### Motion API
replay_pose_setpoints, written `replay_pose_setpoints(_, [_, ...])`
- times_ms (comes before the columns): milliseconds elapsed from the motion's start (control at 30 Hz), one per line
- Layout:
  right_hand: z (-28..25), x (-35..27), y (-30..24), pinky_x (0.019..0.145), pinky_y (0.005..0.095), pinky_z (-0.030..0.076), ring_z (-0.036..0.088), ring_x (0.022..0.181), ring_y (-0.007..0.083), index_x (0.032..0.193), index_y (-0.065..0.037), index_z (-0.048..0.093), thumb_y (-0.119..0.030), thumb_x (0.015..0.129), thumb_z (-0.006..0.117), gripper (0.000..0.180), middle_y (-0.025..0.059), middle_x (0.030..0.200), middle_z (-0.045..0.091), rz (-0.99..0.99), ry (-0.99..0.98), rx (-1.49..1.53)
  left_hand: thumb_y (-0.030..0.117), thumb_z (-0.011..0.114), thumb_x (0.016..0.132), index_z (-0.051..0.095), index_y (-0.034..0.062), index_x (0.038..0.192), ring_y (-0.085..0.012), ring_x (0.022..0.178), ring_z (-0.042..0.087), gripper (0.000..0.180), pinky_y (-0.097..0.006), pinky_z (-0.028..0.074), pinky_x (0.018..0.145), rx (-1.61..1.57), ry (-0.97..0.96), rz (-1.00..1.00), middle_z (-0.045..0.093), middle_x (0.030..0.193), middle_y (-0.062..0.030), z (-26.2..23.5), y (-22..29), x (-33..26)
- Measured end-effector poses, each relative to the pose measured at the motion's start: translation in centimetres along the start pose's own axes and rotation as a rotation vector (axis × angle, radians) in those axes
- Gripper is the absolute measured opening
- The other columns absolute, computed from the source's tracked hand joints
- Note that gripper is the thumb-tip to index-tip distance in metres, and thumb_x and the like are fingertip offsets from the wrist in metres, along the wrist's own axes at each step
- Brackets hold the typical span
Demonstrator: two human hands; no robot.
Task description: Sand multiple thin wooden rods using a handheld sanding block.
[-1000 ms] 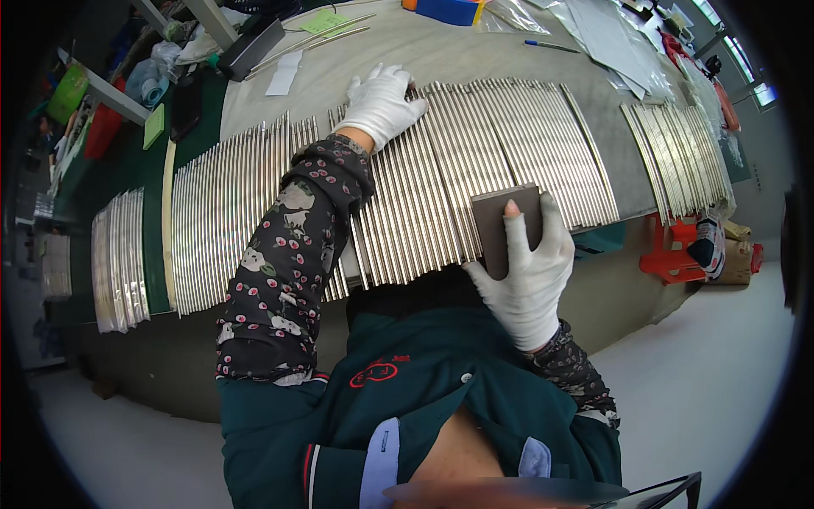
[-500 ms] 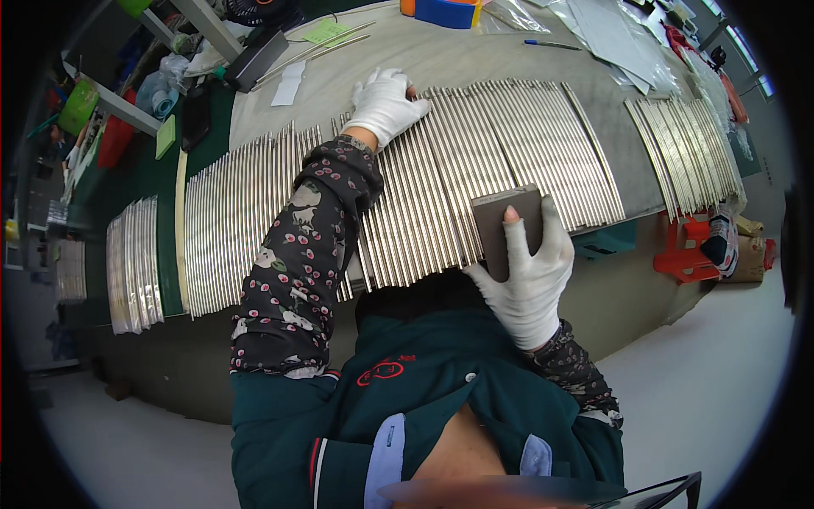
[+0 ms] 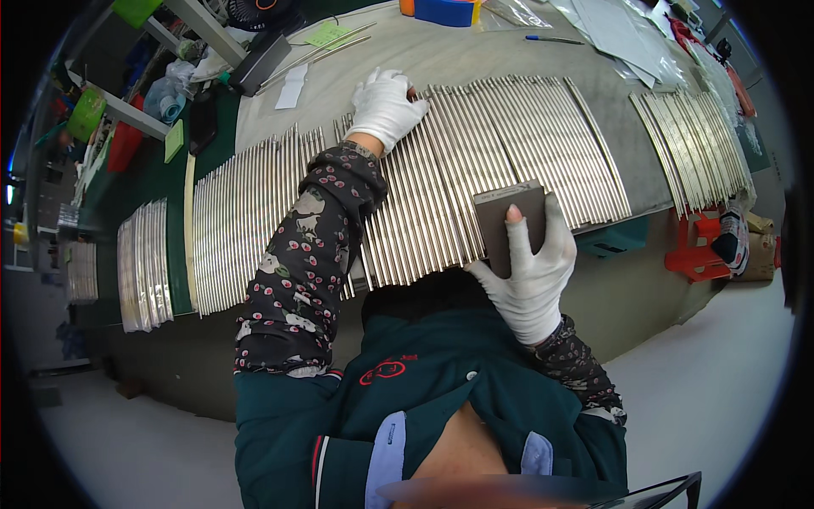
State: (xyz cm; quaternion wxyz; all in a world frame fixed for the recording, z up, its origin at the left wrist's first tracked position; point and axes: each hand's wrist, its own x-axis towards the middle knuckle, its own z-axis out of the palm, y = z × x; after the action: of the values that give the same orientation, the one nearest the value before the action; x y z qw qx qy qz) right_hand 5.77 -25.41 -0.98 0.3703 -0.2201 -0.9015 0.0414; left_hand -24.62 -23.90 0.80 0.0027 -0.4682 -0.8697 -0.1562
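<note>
While the left hand (image 3: 386, 106) lies spread on many metal rods (image 3: 475, 170), the right hand (image 3: 530, 271) grips one dark block (image 3: 507, 222).

Workshop: long bench (image 3: 475, 64) covered with rows of metal rods (image 3: 500, 161).

The scene is brightly and evenly lit, with diffuse light that appears to come from overhead. Shadows are soft and short; a dim zone lies under the table edge (image 3: 593, 229). The metal rods (image 3: 475, 170) show pale glare along their lengths. The white gloves on the left hand (image 3: 386, 106) and right hand (image 3: 530, 271) are near overexposure. Fisheye distortion bends straight lines toward the rim, and a black vignette fills the corners. The centre is sharp. A blurred patch crosses the lower edge, and detail at the far left is dim and smeared.
</note>
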Motion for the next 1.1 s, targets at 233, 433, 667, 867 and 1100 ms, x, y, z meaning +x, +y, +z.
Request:
replay_pose_setpoints(233, [0.0, -0.3, 0.2, 0.09, 0.0403, 0.04, 0.042, 0.114, 0.0344, 0.144, -0.023, 0.035, -0.041, 0.05, 0.087, 0.109, 0.0239, 0.14, 0.031, 0.0, 0.023, -0.011, 0.034, 0.069, 0.072, 0.069, 0.0064, 0.084, -0.0298, 0.103, 0.056, 0.03, -0.039, 0.044, 0.091, -0.034, 0.064, 0.005, 0.064, 0.099, -0.0118, -0.3, 0.6, -0.4])
replay_pose_setpoints(433, [0.1, -0.4, 0.4, 0.088, 0.0412, 0.041, 0.043, 0.114, 0.0348, 0.144, -0.024, 0.035, -0.041, 0.048, 0.087, 0.111, 0.0237, 0.14, 0.031, -0.001, 0.033, 0.014, 0.035, 0.067, 0.073, 0.071, 0.0068, 0.081, -0.0304, 0.105, 0.055, 0.03, -0.039, 0.044, 0.093, 0.043, 0.148, -0.037, 0.064, 0.102, -0.0127, 0.3, 0.5, -0.7])
replay_pose_setpoints(667, [0.0, -0.4, 0.6, 0.086, 0.0417, 0.042, 0.044, 0.113, 0.0353, 0.145, -0.025, 0.034, -0.04, 0.046, 0.088, 0.113, 0.0237, 0.138, 0.032, 0.004, 0.007, 0.032, 0.036, 0.066, 0.074, 0.071, 0.0077, 0.083, -0.0305, 0.109, 0.054, 0.03, -0.039, 0.044, 0.094, 0.03, 0.044, -0.046, 0.064, 0.104, -0.0127, -0.7, 0.9, -0.8])
replay_pose_setpoints(867, [-0.4, 0.3, 0.7, 0.084, 0.0428, 0.043, 0.046, 0.111, 0.0355, 0.145, -0.025, 0.033, -0.038, 0.045, 0.089, 0.115, 0.0244, 0.137, 0.034, -0.041, 0.019, 0.004, 0.037, 0.066, 0.074, 0.069, 0.0079, 0.089, -0.0301, 0.109, 0.054, 0.033, -0.04, 0.043, 0.094, 0.089, 0.127, 0.002, 0.063, 0.105, -0.0113, -0.2, 1.3, -0.8])
replay_pose_setpoints(1100, [0.0, 0.3, 0.8, 0.084, 0.0423, 0.043, 0.045, 0.112, 0.0361, 0.144, -0.025, 0.033, -0.035, 0.046, 0.089, 0.113, 0.0242, 0.137, 0.033, -0.049, 0.009, 0.02, 0.045, 0.067, 0.072, 0.073, 0.0169, 0.092, -0.0273, 0.115, 0.052, 0.035, -0.04, 0.043, 0.095, -0.097, -0.018, -0.018, 0.062, 0.112, -0.0058, 0.1, -0.5, 0.4])
